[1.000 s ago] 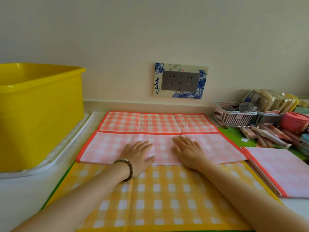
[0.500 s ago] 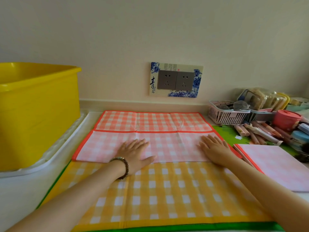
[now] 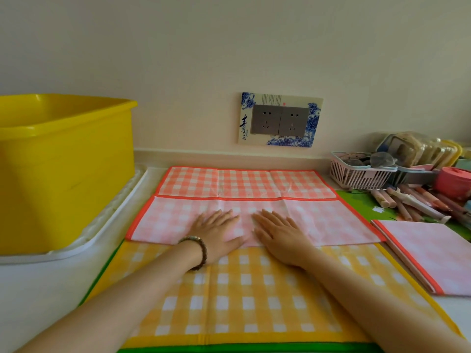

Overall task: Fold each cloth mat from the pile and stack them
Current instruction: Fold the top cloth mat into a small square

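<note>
Head view, left hand [image 3: 219, 234], right hand [image 3: 279, 238], flat on folded pink mat [image 3: 318, 220]

Yellow tub [image 3: 63, 171], socket plate [image 3: 279, 120], pink basket [image 3: 359, 174]

The table [image 3: 30, 296] is white and meets the wall at a low raised edge. Taking the yellow checked mat [image 3: 254, 296] as the landmark: it lies spread flat near the middle, and a green edge [image 3: 244, 348] shows under its near side, perhaps another mat beneath. Left of it a white tray [image 3: 102, 225] rests on the table and carries a yellow tub [image 3: 63, 174]. Right of it sits a folded pink mat [image 3: 433, 253]. Beyond its far right corner stand a pink slatted basket [image 3: 356, 177], loose sticks [image 3: 407, 202] and a red pot [image 3: 453, 182].
</note>
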The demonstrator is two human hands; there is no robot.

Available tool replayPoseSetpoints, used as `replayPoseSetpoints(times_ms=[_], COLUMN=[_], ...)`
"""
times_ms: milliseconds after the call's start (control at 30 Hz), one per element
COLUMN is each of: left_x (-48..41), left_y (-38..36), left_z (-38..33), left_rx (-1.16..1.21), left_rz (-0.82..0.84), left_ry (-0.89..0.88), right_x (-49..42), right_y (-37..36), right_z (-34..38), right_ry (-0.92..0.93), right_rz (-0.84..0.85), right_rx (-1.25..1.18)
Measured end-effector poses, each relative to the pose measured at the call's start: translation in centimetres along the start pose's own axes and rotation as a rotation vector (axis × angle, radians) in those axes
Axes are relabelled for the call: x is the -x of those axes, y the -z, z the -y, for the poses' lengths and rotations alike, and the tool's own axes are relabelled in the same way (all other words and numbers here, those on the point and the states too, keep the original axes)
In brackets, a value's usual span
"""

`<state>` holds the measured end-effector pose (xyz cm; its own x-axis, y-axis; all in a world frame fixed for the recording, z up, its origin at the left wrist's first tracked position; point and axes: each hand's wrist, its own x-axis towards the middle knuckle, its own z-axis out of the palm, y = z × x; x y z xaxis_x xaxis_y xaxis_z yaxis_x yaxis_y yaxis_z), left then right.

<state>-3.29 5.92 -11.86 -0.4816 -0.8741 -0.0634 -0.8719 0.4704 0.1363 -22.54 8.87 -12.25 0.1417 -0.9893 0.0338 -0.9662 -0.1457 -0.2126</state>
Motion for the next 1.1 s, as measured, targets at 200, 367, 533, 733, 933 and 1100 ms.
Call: replayPoseSetpoints(times_ms=[200,367,533,733,933,1100], left_x=[1.8,3.9,5.1,5.4,5.3,4.6], left_y=[0.3,0.5,0.8,1.4,1.8,2.1], left_z=[3.7,7.2,8.8,8.9,8.8,6.0], left_rx=[0.01,0.032,0.027,0.055,0.044,0.06], left_rz=[0.02,-0.007,0.012,0.078,0.114,0.013], left_ry=[0.041,0.12,0.133,0.117,0.141,-0.016], right_x=[0.1,0.0,0.0,0.5,1.4,1.2], right_y=[0.0,0.1,0.1,0.5,0.9,0.9], right_z=[-0.1,-0.1,-0.2,-0.8,-1.8,-1.7], right_ry=[0.007,0.006,-0.006,-0.016,-0.03,-0.034], right_rz=[0.012,0.027,0.044,0.062,0.091,0.099], right_rx=[0.021,0.039,0.048,0.059,0.061,0.063])
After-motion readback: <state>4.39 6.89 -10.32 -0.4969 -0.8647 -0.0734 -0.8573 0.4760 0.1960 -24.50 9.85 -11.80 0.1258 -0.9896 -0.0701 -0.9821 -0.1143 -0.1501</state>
